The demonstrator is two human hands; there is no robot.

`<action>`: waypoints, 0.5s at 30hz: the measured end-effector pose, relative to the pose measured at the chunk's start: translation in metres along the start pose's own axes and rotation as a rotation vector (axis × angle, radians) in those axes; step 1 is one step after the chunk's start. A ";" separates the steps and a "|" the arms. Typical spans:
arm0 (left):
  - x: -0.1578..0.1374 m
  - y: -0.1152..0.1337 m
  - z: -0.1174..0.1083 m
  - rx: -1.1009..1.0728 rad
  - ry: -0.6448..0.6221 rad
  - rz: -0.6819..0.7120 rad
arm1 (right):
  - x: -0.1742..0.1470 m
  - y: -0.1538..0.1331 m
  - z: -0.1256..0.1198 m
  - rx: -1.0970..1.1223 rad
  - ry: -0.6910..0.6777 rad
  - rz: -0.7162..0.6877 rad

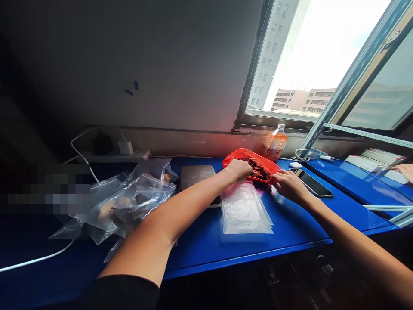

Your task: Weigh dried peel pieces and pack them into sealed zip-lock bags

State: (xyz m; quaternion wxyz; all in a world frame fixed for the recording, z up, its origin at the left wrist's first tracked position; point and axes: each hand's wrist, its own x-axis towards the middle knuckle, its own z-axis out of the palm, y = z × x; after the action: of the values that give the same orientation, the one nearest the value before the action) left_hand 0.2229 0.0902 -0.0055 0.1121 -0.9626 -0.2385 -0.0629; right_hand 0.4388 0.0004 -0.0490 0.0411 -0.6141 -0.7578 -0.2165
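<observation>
Red bag, mouth spread, between two hands

Right hand (pixel 285 181): fingers pinched on the near right rim of the red bag (pixel 240 153), probably to hold the mouth wide. Left hand (pixel 239 169): fingers curled at the bag's left side, over the dark dried pieces (pixel 260 169) inside. Fingertips hidden — cannot tell whether they grip rim, pieces or nothing.

Bag sits at the back of the counter (pixel 193 254), below the window; its opening faces the wearer, which leaves the contents in sight. Flat clear bags (pixel 245 211) lie stacked just in front, presumably for easy reach. Left of them, a flat grey-topped device (pixel 197 174), possibly a scale, partly behind the left forearm.

Further left: filled clear bags (pixel 129 204), heaped, apart from the flat stack. Right: phone (pixel 314 183), lying flat — likely set aside. Orange bottle (pixel 275 144) upright behind the red bag.
</observation>
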 end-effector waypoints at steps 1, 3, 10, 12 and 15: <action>0.000 -0.001 0.001 0.000 0.005 -0.003 | 0.001 0.000 0.000 0.006 0.003 0.004; -0.001 -0.004 0.003 0.001 0.011 -0.002 | 0.004 0.002 -0.001 0.017 0.009 0.002; -0.003 -0.005 0.004 0.023 0.038 0.011 | 0.008 0.013 0.001 -0.057 0.015 0.056; -0.005 -0.006 0.004 0.032 0.045 0.014 | 0.006 0.015 0.001 -0.085 0.000 0.090; -0.010 -0.007 0.004 0.049 0.043 0.014 | 0.006 0.006 -0.002 -0.103 -0.003 0.140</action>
State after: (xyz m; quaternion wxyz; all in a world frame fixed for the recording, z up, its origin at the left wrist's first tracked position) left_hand 0.2111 0.0925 -0.0102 0.1414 -0.9596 -0.2307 -0.0772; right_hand 0.4426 0.0061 -0.0441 0.0231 -0.6671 -0.7010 -0.2510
